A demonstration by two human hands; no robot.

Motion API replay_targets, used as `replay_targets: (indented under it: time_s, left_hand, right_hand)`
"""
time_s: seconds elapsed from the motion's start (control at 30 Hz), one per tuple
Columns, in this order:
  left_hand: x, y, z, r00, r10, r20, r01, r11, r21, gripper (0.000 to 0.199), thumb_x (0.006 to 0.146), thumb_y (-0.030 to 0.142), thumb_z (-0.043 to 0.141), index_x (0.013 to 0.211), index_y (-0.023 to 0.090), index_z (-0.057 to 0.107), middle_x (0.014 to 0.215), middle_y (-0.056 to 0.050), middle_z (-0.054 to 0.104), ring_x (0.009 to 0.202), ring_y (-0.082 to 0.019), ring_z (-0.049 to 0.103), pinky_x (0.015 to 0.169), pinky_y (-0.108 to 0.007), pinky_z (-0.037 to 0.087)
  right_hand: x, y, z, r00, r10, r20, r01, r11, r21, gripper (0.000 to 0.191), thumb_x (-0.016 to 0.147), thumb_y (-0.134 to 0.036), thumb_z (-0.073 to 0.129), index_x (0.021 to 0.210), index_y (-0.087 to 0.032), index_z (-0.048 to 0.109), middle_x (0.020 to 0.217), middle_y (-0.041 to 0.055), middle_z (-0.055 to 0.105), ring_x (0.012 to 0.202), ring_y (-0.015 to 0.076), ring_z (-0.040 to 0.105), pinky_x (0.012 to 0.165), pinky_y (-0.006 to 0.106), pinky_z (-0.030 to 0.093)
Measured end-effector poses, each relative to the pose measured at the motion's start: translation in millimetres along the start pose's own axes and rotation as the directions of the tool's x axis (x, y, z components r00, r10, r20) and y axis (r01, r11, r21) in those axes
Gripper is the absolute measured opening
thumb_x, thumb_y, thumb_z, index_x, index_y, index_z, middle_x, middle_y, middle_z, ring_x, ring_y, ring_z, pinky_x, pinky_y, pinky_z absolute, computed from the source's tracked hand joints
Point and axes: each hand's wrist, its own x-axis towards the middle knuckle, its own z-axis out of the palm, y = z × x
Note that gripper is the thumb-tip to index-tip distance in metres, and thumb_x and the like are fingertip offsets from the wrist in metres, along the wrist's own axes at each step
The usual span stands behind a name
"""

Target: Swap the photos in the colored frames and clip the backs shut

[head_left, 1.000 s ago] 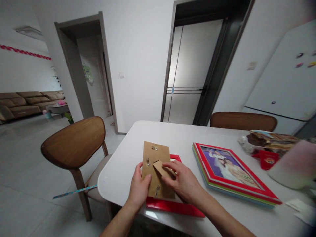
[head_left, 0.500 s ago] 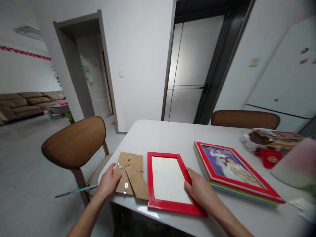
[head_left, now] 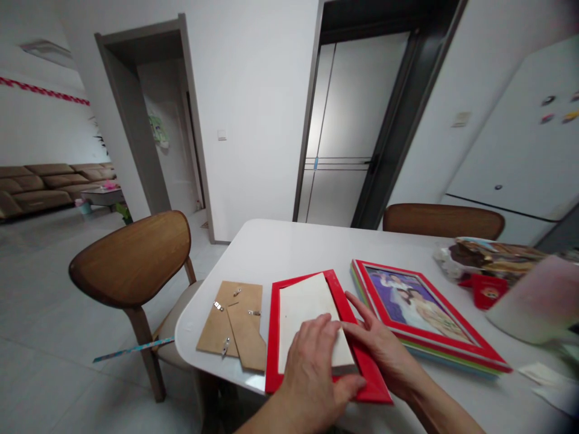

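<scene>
A red picture frame (head_left: pixel 274 337) lies on the near side of the table, with a white sheet (head_left: pixel 301 301) sitting askew in its opening. My left hand (head_left: pixel 312 367) rests over the lower part of the sheet, fingers stretched flat and thumb out across the bottom rim. On the right, my right hand (head_left: pixel 382 343) holds the frame's side: its thumb reaches in to the sheet and its fingers lie along the outer edge. A brown backing board (head_left: pixel 215 331) with metal clips and a stand leg lies just left of the frame, touched by neither hand.
Stacked frames (head_left: pixel 429 301) stand on the right, a wedding photo in the top one. Behind them are a plastic-wrapped bundle (head_left: pixel 493 256), a red packet (head_left: pixel 488 292) and a pinkish container (head_left: pixel 534 301). Wooden chairs (head_left: pixel 136 259) stand at the table's left and far sides.
My left hand has left the backing board and moved right onto the white sheet. The sheet now sits crooked in the frame. My right hand stays at the frame's right side, its thumb further inward.
</scene>
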Motion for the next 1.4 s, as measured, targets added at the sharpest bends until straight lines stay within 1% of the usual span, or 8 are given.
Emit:
replay_targets:
  time_s: [0.13,0.3,0.47,0.7,1.0,1.1,1.23,1.4]
  left_hand:
    - [6.6,2.6,-11.6,0.992,0.054,-0.114,-0.051,0.998,0.035,0.047,0.067,0.007,0.046,0.112,0.018,0.04,0.093,-0.006,0.056,0.085,-0.019,0.051,0.076,-0.033,0.045]
    - [-6.5,-27.9,-55.6,0.88,-0.271,-0.39,0.277,0.96,-0.041,0.038,0.071,0.014,0.044,0.109,0.018,0.04,0.084,-0.003,0.055,0.073,-0.016,0.055,0.065,-0.027,0.046]
    - [-43.6,-71.0,-72.7,0.811,-0.503,-0.299,0.526,0.851,-0.006,0.03,0.071,0.021,0.044,0.1,0.018,0.046,0.076,0.0,0.057,0.071,-0.018,0.056,0.066,-0.03,0.043]
    - [-56.7,-82.9,-69.2,0.851,-0.468,-0.239,0.524,0.792,0.313,0.034,0.069,0.021,0.045,0.102,0.016,0.048,0.081,-0.004,0.058,0.079,-0.021,0.054,0.075,-0.036,0.038]
    - [-57.7,-81.8,-71.1,0.909,-0.352,-0.224,0.414,0.829,0.376,0.029,0.069,0.017,0.046,0.098,0.019,0.049,0.087,-0.005,0.057,0.085,-0.022,0.052,0.079,-0.04,0.038]
    - [-54.4,-79.0,-68.2,0.929,-0.308,-0.206,0.364,0.858,0.361,0.031,0.069,0.015,0.045,0.099,0.017,0.049,0.092,-0.007,0.057,0.089,-0.023,0.051,0.08,-0.041,0.039]
    - [-49.8,-65.9,-57.5,0.977,-0.194,-0.089,0.212,0.931,0.298,0.043,0.066,0.015,0.046,0.109,0.016,0.045,0.112,-0.011,0.051,0.107,-0.025,0.043,0.091,-0.045,0.032]
    - [-39.4,-51.9,-37.1,0.985,-0.163,0.061,0.139,0.949,0.281,0.062,0.059,0.012,0.049,0.12,0.012,0.04,0.129,-0.014,0.037,0.119,-0.029,0.031,0.097,-0.05,0.025]
  right_hand:
    - [7.2,7.1,-12.5,0.993,-0.092,-0.072,0.06,0.928,-0.367,0.078,0.065,-0.034,0.055,0.131,-0.015,0.017,0.065,-0.0006,0.061,0.053,0.0143,0.056,0.052,0.025,0.043]
    - [17.7,27.1,-34.4,0.952,-0.298,-0.071,0.06,0.41,-0.91,0.053,0.067,-0.031,0.045,0.114,-0.006,0.046,0.081,0.011,0.065,0.069,0.0205,0.06,0.064,0.029,0.043]
    - [19.8,37.5,-38.9,0.947,-0.317,0.046,0.083,0.102,-0.991,0.04,0.072,-0.025,0.039,0.106,-0.009,0.054,0.092,0.0131,0.064,0.079,0.022,0.059,0.07,0.029,0.042]
    - [21.0,40.7,-39.2,0.962,-0.269,0.055,0.054,-0.009,-0.998,0.032,0.075,-0.024,0.038,0.1,-0.013,0.055,0.089,0.0125,0.063,0.079,0.0219,0.059,0.068,0.029,0.041]
    - [16.4,39.6,-21.8,0.881,-0.455,0.127,0.198,0.11,-0.974,0.035,0.072,-0.025,0.044,0.102,-0.011,0.055,0.108,0.0147,0.053,0.099,0.0242,0.048,0.086,0.035,0.036]
    - [17.8,42.9,3.6,0.902,-0.414,0.12,0.3,0.403,-0.865,0.039,0.072,-0.028,0.045,0.107,-0.013,0.052,0.104,0.012,0.056,0.09,0.0213,0.053,0.082,0.035,0.039]
    - [27.1,51.8,41.2,0.993,-0.103,0.056,0.118,0.879,-0.462,0.054,0.07,-0.033,0.049,0.117,-0.008,0.041,0.072,0.0048,0.063,0.055,0.0141,0.056,0.053,0.027,0.044]
    - [29.4,35.2,71.1,0.983,0.029,0.183,-0.033,0.999,0.019,0.045,0.065,-0.033,0.058,0.102,-0.009,0.054,0.062,0.0031,0.063,0.052,0.0125,0.056,0.052,0.024,0.043]
